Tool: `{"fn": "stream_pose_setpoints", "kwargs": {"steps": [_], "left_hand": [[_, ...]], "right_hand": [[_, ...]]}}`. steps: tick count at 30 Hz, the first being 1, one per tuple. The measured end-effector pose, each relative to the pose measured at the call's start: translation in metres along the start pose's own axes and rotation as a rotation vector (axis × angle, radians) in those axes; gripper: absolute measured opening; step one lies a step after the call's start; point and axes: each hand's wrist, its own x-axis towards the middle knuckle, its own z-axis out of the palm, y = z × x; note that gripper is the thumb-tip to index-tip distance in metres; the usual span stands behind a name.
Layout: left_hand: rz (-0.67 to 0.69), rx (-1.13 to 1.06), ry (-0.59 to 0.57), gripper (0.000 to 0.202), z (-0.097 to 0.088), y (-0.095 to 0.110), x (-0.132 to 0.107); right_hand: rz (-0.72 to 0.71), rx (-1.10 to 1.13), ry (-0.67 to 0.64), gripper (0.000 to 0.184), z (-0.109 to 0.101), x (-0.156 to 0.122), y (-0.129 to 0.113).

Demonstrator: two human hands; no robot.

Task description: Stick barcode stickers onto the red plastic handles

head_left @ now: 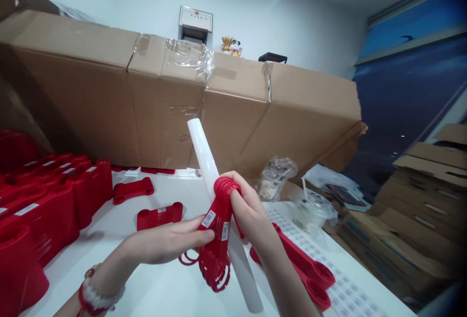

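Observation:
A bunch of red plastic straps (218,246) with round looped ends and white barcode labels is in both of my hands. My left hand (182,237) is closed on the middle of the bunch, thumb across the front. My right hand (248,200) wraps the stacked upper loops beside a long white tube (204,147). The tube slants down behind the straps; whether it passes through the loops is hidden. Lower loops hang free and fan apart. Two bone-shaped red pieces, one labelled (160,216) and one farther back (133,190), lie left of the tube.
Tall stacks of red pieces (58,210) fill the left side. At right, more red pieces (306,263) lie beside a sheet of printed labels (343,283). A lidded cup with a straw (312,210) stands behind. A large cardboard box (233,108) leans across the back.

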Motion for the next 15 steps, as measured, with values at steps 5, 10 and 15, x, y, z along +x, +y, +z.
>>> {"fn": "stream_pose_setpoints", "kwargs": {"steps": [5, 10, 15], "left_hand": [[0.038, -0.058, -0.012, 0.063, 0.002, -0.011, 0.007], [-0.045, -0.125, 0.069, 0.051, -0.001, -0.016, 0.011], [-0.02, -0.125, 0.058, 0.052, 0.0, -0.007, 0.008]], "right_hand": [[0.026, 0.041, 0.007, 0.013, -0.002, 0.0, 0.0], [-0.037, 0.016, 0.058, 0.014, -0.008, 0.003, 0.002], [-0.045, 0.0, 0.094, 0.016, -0.007, 0.002, -0.002]]}}
